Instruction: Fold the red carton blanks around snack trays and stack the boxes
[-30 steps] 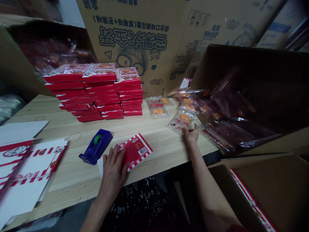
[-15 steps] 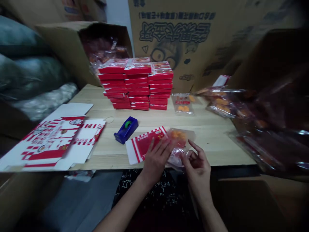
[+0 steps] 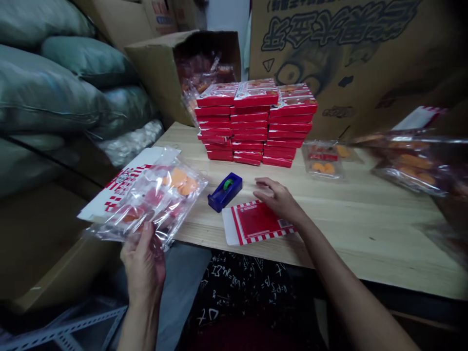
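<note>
My left hand [image 3: 143,261] grips a clear plastic snack packet [image 3: 153,197] with orange and red pieces, held up over the table's left end and hiding part of the flat white-and-red cartons [image 3: 120,181] there. My right hand [image 3: 276,199] lies flat, fingers spread, on the top edge of a flat red box with striped border [image 3: 256,225] near the table's front edge. A blue tape dispenser [image 3: 225,191] sits just left of that hand.
Three stacks of red boxes [image 3: 256,122] stand at the back of the wooden table [image 3: 365,219]. One snack packet [image 3: 323,158] lies right of them, more packets [image 3: 413,163] at far right. An open cardboard box [image 3: 164,68] and grey sacks [image 3: 54,87] sit left.
My left hand took the snack packet from beside the red box and carried it left and up. My right hand let go of the packet and settled on the red box. The view swung left.
</note>
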`<state>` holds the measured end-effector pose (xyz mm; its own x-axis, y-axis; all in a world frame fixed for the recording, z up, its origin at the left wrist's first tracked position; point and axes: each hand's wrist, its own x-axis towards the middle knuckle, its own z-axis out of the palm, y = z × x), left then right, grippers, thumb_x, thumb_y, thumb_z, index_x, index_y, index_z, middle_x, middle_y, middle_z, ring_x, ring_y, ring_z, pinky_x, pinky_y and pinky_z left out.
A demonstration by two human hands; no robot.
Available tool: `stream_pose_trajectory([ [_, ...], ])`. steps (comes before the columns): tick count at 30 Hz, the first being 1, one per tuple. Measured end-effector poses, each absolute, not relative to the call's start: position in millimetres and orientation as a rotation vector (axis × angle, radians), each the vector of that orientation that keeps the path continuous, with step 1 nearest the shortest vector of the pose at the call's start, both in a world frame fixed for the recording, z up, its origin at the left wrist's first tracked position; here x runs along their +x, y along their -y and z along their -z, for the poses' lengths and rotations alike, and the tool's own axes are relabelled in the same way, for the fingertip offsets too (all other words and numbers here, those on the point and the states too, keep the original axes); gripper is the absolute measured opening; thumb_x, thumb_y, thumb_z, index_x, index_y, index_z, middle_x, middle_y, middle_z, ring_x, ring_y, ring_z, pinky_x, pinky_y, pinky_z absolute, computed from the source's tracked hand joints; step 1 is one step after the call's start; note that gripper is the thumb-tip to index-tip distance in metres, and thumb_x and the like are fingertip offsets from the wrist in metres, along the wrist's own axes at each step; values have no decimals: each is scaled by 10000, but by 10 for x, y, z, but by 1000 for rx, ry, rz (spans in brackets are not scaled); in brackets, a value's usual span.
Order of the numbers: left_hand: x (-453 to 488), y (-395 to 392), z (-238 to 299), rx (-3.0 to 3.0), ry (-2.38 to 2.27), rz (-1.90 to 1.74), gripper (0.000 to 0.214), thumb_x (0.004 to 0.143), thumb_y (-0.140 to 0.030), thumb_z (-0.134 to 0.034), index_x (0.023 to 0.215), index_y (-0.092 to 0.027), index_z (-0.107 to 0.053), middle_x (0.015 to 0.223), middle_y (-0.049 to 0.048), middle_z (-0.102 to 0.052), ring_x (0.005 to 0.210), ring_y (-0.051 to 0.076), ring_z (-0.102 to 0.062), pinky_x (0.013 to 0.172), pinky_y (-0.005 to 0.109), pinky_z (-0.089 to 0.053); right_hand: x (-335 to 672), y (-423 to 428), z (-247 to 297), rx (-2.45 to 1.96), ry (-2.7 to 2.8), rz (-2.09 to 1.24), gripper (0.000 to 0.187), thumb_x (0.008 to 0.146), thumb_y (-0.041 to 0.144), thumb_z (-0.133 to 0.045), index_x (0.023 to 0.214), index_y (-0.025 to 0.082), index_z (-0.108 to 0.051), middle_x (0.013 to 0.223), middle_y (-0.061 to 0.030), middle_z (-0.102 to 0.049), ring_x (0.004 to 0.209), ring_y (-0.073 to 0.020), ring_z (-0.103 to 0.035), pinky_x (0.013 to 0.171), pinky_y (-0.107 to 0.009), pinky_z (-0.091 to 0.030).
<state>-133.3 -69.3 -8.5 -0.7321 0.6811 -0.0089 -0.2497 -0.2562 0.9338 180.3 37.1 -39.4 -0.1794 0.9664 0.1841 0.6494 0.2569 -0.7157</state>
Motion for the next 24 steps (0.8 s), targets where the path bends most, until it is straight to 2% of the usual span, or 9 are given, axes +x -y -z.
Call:
stream_pose_trajectory([
  [2,-1469,727,69,475,-1408,-2073,253,681,-178,-890,901,-176,-765,811,-48,-729,668,65,-643,595,135,-526,1575,-695,471,-1500,2062,-659,93,863,222,-680,838,218,-769,919,-66,-788,1024,-275,-687,927,-390,-463],
  [3,-1520,742,65,463,-1412,-2095,249,683,-173,-889,900,-174,-765,812,-48,-729,675,64,-643,604,134,-528,1456,-824,518,-1497,2121,-676,108,802,194,-733,697,219,-732,776,-37,-763,937,-261,-692,892,-376,-453],
  [6,-1631,773,64,452,-1400,-2132,266,688,-168,-891,925,-172,-770,870,-36,-751,768,77,-676,713,149,-563,1101,-1065,682,-1474,2231,-726,218,684,219,-856,579,224,-665,650,11,-711,815,-233,-677,825,-347,-440],
  [11,-1725,780,100,455,-1405,-2128,290,691,-209,-903,949,-187,-773,938,-25,-770,886,116,-706,847,211,-586,635,-1170,797,-1431,2310,-746,170,746,343,-866,777,224,-749,922,-63,-786,992,-292,-694,877,-382,-469],
  [14,-1733,833,160,485,-1414,-2113,340,697,-209,-901,1011,-208,-769,938,-41,-762,919,110,-704,944,225,-565,705,-1114,700,-1321,2387,-802,252,803,382,-833,1017,258,-780,1108,-43,-789,1112,-276,-690,998,-389,-463],
  [17,-1714,967,260,466,-1456,-2058,336,689,-217,-911,990,-193,-764,912,-43,-751,898,100,-702,990,221,-543,1152,-901,588,-1232,2471,-814,631,715,416,-904,1307,338,-699,1414,-32,-677,1387,-330,-538,1186,-476,-338],
  [20,-1655,1119,395,429,-1476,-1921,358,686,-235,-920,1009,-196,-769,944,-18,-767,939,132,-719,1001,258,-553,1658,-589,567,-1289,2617,-754,1160,518,376,-997,1545,430,-461,1623,-53,-472,1543,-448,-297,1229,-659,-214],
  [22,-1592,1181,498,436,-1467,-1829,412,715,-267,-909,1096,-210,-765,1034,9,-782,997,153,-726,997,269,-557,1840,-406,606,-1376,2662,-737,1301,457,366,-1006,1596,408,-378,1637,-97,-442,1554,-489,-241,1221,-720,-176],
  [24,-1519,1206,600,466,-1450,-1769,464,749,-302,-887,1183,-215,-745,1127,31,-779,1038,163,-725,982,268,-560,1871,-272,650,-1438,2680,-767,1341,461,381,-995,1625,359,-328,1635,-145,-428,1549,-503,-239,1224,-744,-121],
])
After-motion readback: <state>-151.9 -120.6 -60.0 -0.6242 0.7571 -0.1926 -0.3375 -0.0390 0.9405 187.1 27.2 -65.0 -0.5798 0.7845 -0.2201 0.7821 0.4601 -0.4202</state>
